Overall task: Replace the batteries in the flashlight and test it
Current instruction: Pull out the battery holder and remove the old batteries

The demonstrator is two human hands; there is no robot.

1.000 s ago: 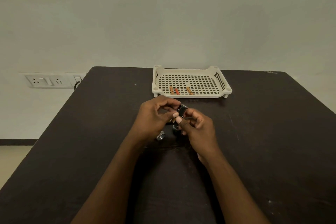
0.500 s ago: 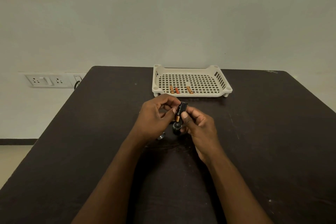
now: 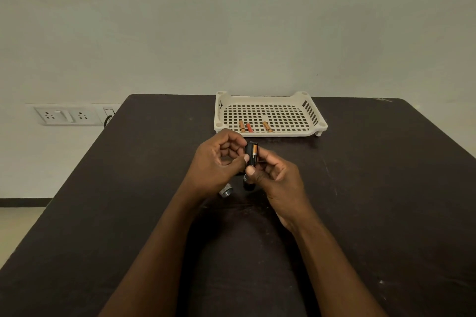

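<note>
Both hands meet above the middle of the dark table (image 3: 373, 188). Between them stands a black battery holder (image 3: 251, 154), nearly upright, with a black-and-copper battery showing on its right side. My left hand (image 3: 219, 162) pinches the holder from the left with thumb and curled fingers. My right hand (image 3: 275, 180) grips it from the right, thumb at its lower end. Beneath the hands lie a dark flashlight body (image 3: 247, 184) and a silver cap (image 3: 226, 192) on the table. A white perforated tray (image 3: 313, 113) behind holds three small batteries (image 3: 249, 127).
The tray sits at the table's far edge, against a plain wall. A socket and switch panel (image 3: 65, 116) with a plugged cable is on the wall at the left. The table's left edge drops to the floor.
The battery holder has been turned between my fingers and raised a little, so the copper end of its battery now points up instead of down. Both hands stayed in the same spot.
</note>
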